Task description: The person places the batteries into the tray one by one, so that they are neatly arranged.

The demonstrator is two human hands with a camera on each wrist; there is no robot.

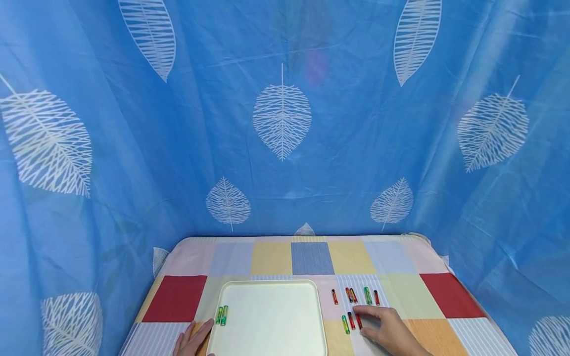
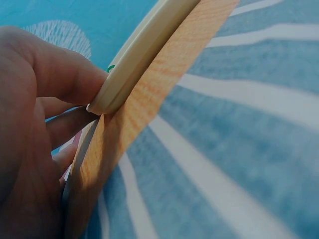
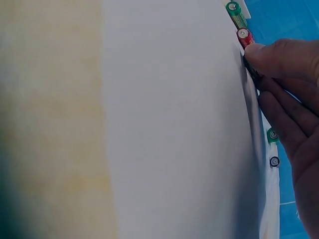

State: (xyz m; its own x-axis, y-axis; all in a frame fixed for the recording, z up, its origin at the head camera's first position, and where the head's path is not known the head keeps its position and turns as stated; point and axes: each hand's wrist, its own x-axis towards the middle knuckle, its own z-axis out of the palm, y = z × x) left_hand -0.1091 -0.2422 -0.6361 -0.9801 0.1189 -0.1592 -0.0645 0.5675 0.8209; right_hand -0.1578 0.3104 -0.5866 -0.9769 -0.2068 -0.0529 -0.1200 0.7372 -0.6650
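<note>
On a cream tray [image 1: 271, 316], two green batteries [image 1: 224, 315] lie side by side near the left rim. My left hand [image 1: 192, 340] is at that rim; the left wrist view shows thumb and fingers pinching the tray's edge [image 2: 134, 64]. To the right of the tray, my right hand [image 1: 387, 329] pinches a red-and-black battery [image 1: 358, 321] that lies on the cloth, partly hidden by the fingers. Left of it are another red-and-black battery [image 1: 351, 320] and a green battery [image 1: 345, 325]. In the right wrist view the thumb covers much of the held battery.
Behind the right hand lie more batteries: a red one [image 1: 335, 296], a red pair [image 1: 351, 295], a green one [image 1: 367, 295] and another red one [image 1: 376, 297]. A patchwork cloth [image 1: 414, 296] covers the table. Blue leaf-print curtains [image 1: 285, 198] enclose its back and sides.
</note>
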